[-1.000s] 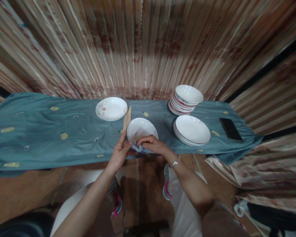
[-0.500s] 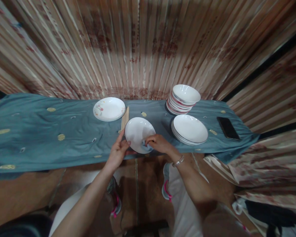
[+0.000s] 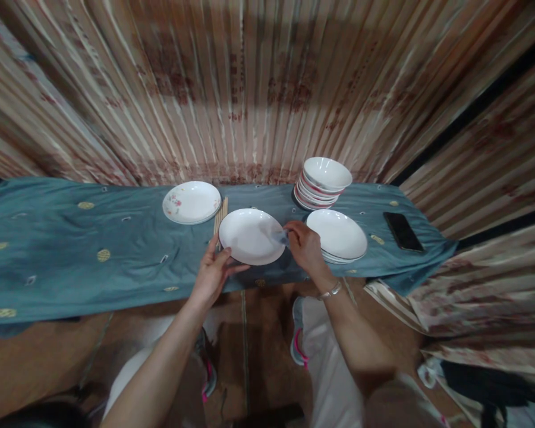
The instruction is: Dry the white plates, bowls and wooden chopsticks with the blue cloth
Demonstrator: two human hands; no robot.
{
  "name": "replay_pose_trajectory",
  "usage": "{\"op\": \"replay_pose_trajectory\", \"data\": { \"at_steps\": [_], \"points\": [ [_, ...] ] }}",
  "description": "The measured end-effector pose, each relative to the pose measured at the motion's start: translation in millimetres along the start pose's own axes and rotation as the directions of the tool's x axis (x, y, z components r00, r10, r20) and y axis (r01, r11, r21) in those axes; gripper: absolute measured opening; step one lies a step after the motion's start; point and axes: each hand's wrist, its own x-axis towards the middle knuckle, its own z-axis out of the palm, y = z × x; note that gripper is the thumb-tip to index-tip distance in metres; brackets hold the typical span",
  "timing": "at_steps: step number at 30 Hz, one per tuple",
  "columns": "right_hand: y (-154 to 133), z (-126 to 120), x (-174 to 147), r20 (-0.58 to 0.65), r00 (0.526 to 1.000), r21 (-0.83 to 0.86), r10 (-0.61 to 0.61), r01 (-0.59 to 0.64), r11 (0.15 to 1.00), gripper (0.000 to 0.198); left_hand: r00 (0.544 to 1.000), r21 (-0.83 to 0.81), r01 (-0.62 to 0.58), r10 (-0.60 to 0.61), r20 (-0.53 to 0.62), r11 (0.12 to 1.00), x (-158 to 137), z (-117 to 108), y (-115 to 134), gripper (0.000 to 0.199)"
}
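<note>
A white plate [image 3: 249, 238] with a thin dark rim is held over the front half of the cloth-covered table. My left hand [image 3: 214, 266] grips its lower left edge, thumb on top and fingers beneath. At the plate's right rim, my right hand [image 3: 304, 242] is closed on a small pale blue cloth [image 3: 280, 236], which is blurred by motion. Just right of that hand lies a stack of white plates [image 3: 337, 235]. Behind the held plate's left side are several wooden chopsticks [image 3: 222, 209], partly covered by the plate.
Two or so floral plates [image 3: 192, 202] are stacked at the back left. A stack of white and red bowls [image 3: 324, 178] stands at the back right. A black phone [image 3: 403, 231] lies near the right end of the teal tablecloth [image 3: 71, 255]. Curtains [image 3: 232, 89] hang behind.
My right hand has moved with the cloth from the plate's lower right to its right rim. The held plate now tilts less toward me and looks wider.
</note>
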Motion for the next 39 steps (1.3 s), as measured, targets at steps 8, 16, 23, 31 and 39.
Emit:
{"op": "replay_pose_trajectory", "data": {
  "at_steps": [8, 16, 23, 31, 39],
  "points": [
    [1.4, -42.6, -5.9, 0.164, 0.974, 0.089, 0.155, -0.171, 0.981, 0.027, 1.000, -0.135, 0.017, -0.017, 0.006, 0.991, 12.0, 16.4, -2.5, 0.061],
    [14.9, -64.5, -11.4, 0.106, 0.948, 0.007, 0.301, -0.304, 0.953, 0.045, 0.988, -0.200, 0.081, -0.051, 0.148, 0.977, 12.4, 52.6, -19.6, 0.055],
    [42.9, -94.7, -12.1, -0.055, 0.943, -0.029, 0.328, -0.330, 0.944, 0.040, 0.972, -0.198, 0.072, -0.025, 0.233, 0.978, 13.7, 94.8, -43.8, 0.060],
    [88.9, -131.0, -20.4, -0.158, 0.895, -0.136, 0.418, -0.439, 0.888, 0.038, 0.937, 0.081, -0.234, 0.203, 0.285, 0.969, 23.8, 129.1, -79.6, 0.045],
    [115.5, -142.0, -30.6, -0.159, 0.860, -0.130, 0.485, -0.505, 0.853, 0.039, 0.953, 0.350, -0.256, 0.174, 0.248, 0.901, 34.8, 142.1, -106.6, 0.053]
  ]
}}
